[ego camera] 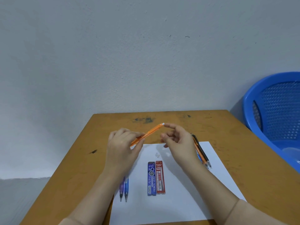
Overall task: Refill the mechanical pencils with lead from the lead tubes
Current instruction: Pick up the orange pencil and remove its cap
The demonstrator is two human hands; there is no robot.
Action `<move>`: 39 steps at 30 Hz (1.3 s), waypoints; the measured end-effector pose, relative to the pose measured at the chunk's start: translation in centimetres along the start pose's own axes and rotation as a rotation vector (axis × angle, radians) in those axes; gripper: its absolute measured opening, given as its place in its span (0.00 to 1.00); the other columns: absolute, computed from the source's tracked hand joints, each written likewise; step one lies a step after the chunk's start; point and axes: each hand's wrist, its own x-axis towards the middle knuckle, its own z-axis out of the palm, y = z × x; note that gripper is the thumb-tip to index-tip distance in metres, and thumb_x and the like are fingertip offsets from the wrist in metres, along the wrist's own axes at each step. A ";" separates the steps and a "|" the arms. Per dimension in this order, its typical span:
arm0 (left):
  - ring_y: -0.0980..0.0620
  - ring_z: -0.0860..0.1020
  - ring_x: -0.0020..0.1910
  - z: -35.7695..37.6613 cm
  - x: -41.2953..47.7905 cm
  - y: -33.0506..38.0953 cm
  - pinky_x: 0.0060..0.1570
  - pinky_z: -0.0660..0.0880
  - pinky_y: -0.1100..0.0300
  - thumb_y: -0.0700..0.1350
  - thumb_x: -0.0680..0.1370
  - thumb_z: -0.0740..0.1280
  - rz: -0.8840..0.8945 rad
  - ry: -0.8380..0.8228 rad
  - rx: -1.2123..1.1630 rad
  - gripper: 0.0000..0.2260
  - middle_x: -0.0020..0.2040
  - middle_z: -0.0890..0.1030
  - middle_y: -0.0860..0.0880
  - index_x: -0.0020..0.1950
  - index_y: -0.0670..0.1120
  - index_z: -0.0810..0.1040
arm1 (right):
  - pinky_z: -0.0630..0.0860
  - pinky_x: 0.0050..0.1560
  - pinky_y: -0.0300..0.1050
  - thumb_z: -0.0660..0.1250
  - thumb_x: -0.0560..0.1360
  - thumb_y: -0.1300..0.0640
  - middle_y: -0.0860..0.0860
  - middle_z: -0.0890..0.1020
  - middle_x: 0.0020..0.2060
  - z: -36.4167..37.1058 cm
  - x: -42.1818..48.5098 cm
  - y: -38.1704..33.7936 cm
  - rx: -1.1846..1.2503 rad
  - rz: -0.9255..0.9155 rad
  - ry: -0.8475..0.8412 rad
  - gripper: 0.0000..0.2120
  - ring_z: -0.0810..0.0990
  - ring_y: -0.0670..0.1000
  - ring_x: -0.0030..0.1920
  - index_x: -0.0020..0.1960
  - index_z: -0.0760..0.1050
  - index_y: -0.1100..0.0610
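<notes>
The left hand (121,143) clasps a slim orange pencil (151,131) in curled fingers; right hand (177,140) fingers relaxed, empty

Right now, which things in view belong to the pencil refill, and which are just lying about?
For the job: orange pencil held by the left hand, right hand by its white end; blue lead tube; red lead tube; two pencils at left; pencil bundle at right.
Lying about: blue basket; white sheet under the items; small white bits, too small to identify.
</notes>
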 end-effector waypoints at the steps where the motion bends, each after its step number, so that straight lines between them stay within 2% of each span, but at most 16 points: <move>1: 0.56 0.76 0.44 0.1 -0.1 0.4 0.46 0.67 0.58 0.54 0.74 0.64 0.020 0.007 -0.013 0.13 0.42 0.83 0.56 0.48 0.48 0.84 | 0.79 0.40 0.41 0.68 0.74 0.64 0.53 0.82 0.40 0.2 -0.2 -0.3 0.114 -0.008 0.015 0.15 0.83 0.52 0.43 0.53 0.75 0.46; 6: 0.55 0.76 0.44 0.4 -0.2 1.3 0.47 0.67 0.58 0.52 0.75 0.67 0.104 0.098 -0.020 0.10 0.42 0.83 0.56 0.46 0.47 0.84 | 0.79 0.38 0.40 0.70 0.72 0.67 0.52 0.83 0.35 0.7 -1.2 -1.6 0.395 -0.004 0.115 0.16 0.84 0.52 0.37 0.55 0.72 0.54; 13: 0.55 0.76 0.42 0.7 -0.2 2.4 0.47 0.67 0.57 0.51 0.74 0.70 0.162 0.173 -0.037 0.08 0.40 0.82 0.56 0.43 0.47 0.83 | 0.79 0.37 0.41 0.71 0.70 0.69 0.53 0.83 0.33 0.7 -1.1 -1.7 0.501 0.033 0.198 0.14 0.82 0.52 0.32 0.51 0.74 0.56; 16: 0.57 0.76 0.44 0.5 -0.2 1.6 0.48 0.67 0.57 0.55 0.74 0.68 0.106 0.113 -0.051 0.11 0.41 0.82 0.58 0.43 0.48 0.82 | 0.79 0.38 0.41 0.71 0.71 0.69 0.57 0.83 0.36 0.2 -0.7 -1.9 0.545 0.071 0.243 0.14 0.81 0.51 0.31 0.53 0.75 0.57; 21: 0.57 0.76 0.48 0.1 0.2 -0.7 0.50 0.63 0.59 0.58 0.76 0.62 -0.082 0.024 0.026 0.15 0.44 0.82 0.56 0.48 0.49 0.81 | 0.79 0.40 0.42 0.70 0.72 0.68 0.57 0.82 0.35 -1.4 0.2 -2.0 0.550 0.116 0.330 0.13 0.79 0.50 0.32 0.55 0.76 0.58; 24: 0.53 0.75 0.54 -0.3 0.2 -2.6 0.53 0.63 0.58 0.54 0.77 0.65 -0.265 -0.013 0.130 0.12 0.49 0.81 0.54 0.55 0.49 0.80 | 0.79 0.39 0.44 0.68 0.73 0.68 0.55 0.82 0.33 -2.1 0.5 -1.9 0.437 0.164 0.283 0.12 0.78 0.51 0.31 0.53 0.77 0.56; 26: 0.51 0.72 0.60 -0.5 0.0 -3.6 0.58 0.64 0.54 0.52 0.77 0.66 -0.438 -0.055 0.180 0.14 0.55 0.80 0.52 0.60 0.49 0.78 | 0.79 0.38 0.44 0.67 0.72 0.69 0.56 0.82 0.32 -2.3 0.7 -1.5 0.311 0.210 0.205 0.13 0.79 0.51 0.31 0.52 0.78 0.55; 29: 0.50 0.68 0.66 -0.6 -0.4 -4.5 0.64 0.61 0.49 0.52 0.78 0.64 -0.594 -0.132 0.254 0.17 0.63 0.76 0.49 0.65 0.48 0.75 | 0.78 0.36 0.43 0.66 0.72 0.68 0.58 0.81 0.34 -1.9 0.7 -0.6 0.097 0.284 0.099 0.12 0.78 0.50 0.30 0.53 0.79 0.57; 32: 0.49 0.64 0.70 -0.3 -0.6 -5.0 0.67 0.59 0.48 0.55 0.78 0.61 -0.654 -0.235 0.299 0.21 0.68 0.72 0.49 0.69 0.49 0.71 | 0.76 0.32 0.38 0.67 0.72 0.66 0.57 0.80 0.37 -1.5 0.5 -0.1 -0.106 0.305 0.009 0.11 0.78 0.49 0.30 0.53 0.79 0.57; 35: 0.50 0.60 0.73 0.0 -0.7 -5.4 0.70 0.57 0.49 0.58 0.79 0.58 -0.679 -0.329 0.326 0.24 0.73 0.66 0.51 0.73 0.50 0.67 | 0.75 0.33 0.38 0.66 0.73 0.62 0.53 0.80 0.35 -1.2 0.3 0.5 -0.290 0.321 -0.070 0.12 0.78 0.48 0.31 0.56 0.79 0.56; 39: 0.50 0.57 0.75 0.2 -0.9 -5.7 0.71 0.55 0.48 0.60 0.79 0.56 -0.687 -0.420 0.335 0.26 0.76 0.61 0.51 0.74 0.50 0.64 | 0.67 0.27 0.30 0.67 0.74 0.59 0.49 0.79 0.35 -0.9 0.3 0.8 -0.515 0.266 -0.138 0.14 0.75 0.44 0.31 0.59 0.78 0.55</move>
